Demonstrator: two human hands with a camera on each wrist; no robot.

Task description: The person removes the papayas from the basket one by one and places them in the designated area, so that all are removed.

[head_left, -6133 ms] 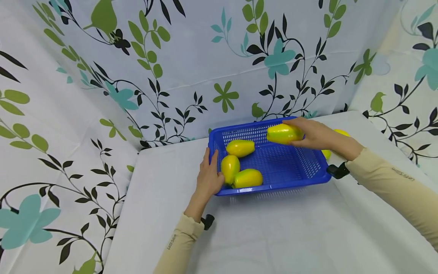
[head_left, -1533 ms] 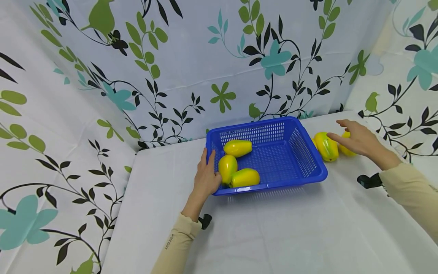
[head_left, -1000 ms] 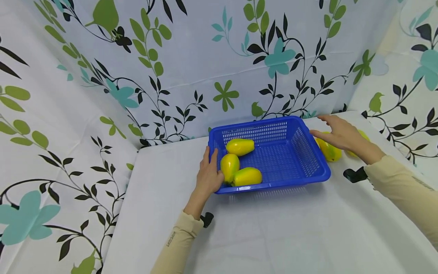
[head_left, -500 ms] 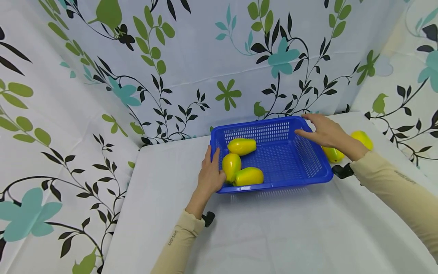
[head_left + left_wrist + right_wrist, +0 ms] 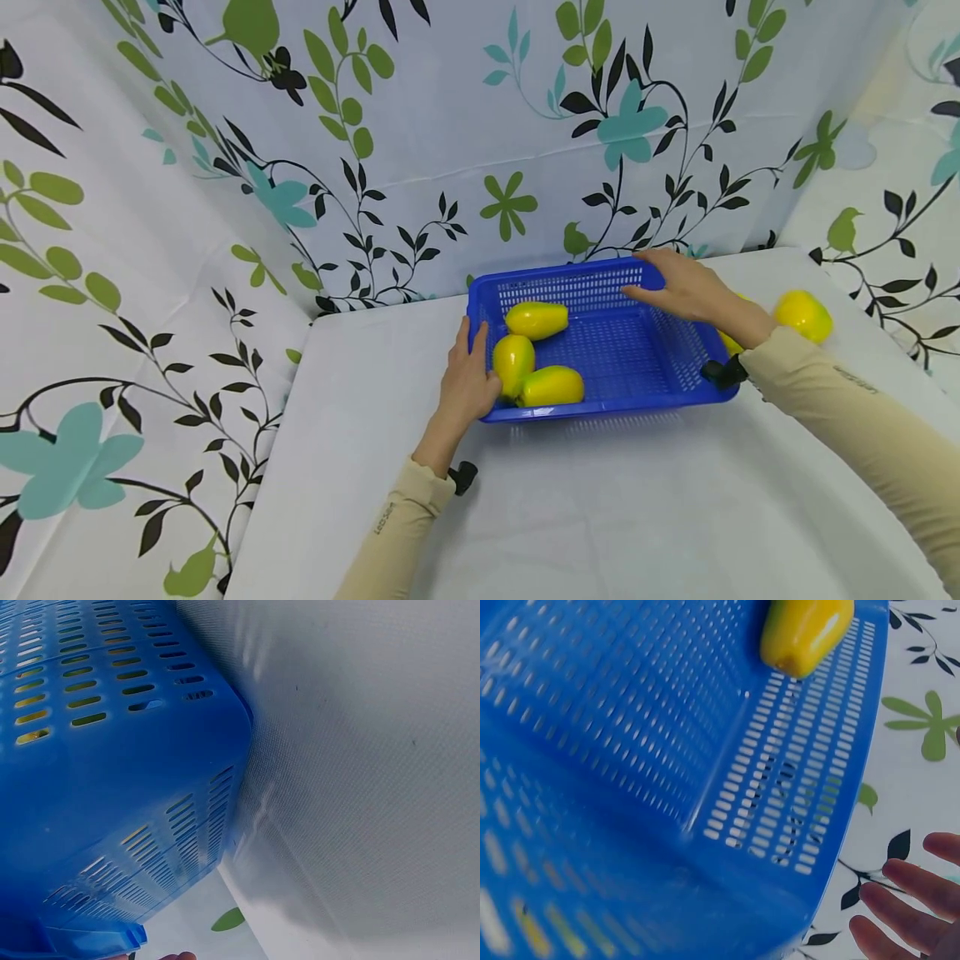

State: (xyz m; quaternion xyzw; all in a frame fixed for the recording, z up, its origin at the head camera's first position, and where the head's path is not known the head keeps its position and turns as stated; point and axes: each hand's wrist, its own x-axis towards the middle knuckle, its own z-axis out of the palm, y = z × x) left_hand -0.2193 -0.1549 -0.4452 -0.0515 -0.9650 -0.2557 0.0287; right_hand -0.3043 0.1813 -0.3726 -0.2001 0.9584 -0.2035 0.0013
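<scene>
A blue perforated basket (image 5: 600, 410) sits on the white-covered table, holding three yellow papayas at its left side: one at the back (image 5: 537, 320), one in the middle (image 5: 513, 363) and one at the front (image 5: 551, 387). My left hand (image 5: 467, 385) holds the basket's left rim, thumb at the rim and fingers along the outer wall. Over the basket's back right part, my right hand (image 5: 684, 285) hovers with nothing in it, fingers spread and thumb apart. The right wrist view shows its fingers (image 5: 911, 900) beyond the basket wall and one papaya (image 5: 806, 634) inside.
Right of the basket lies another papaya (image 5: 804, 315) on the tablecloth (image 5: 540, 517). A further papaya (image 5: 730, 340) is mostly hidden behind my right arm. A leaf-patterned curtain (image 5: 420, 108) stands close behind the basket and along both sides.
Earlier my right hand held a papaya over the basket, then was empty by the papayas on the right. Since then it has moved left over the basket. My left hand stays at the rim.
</scene>
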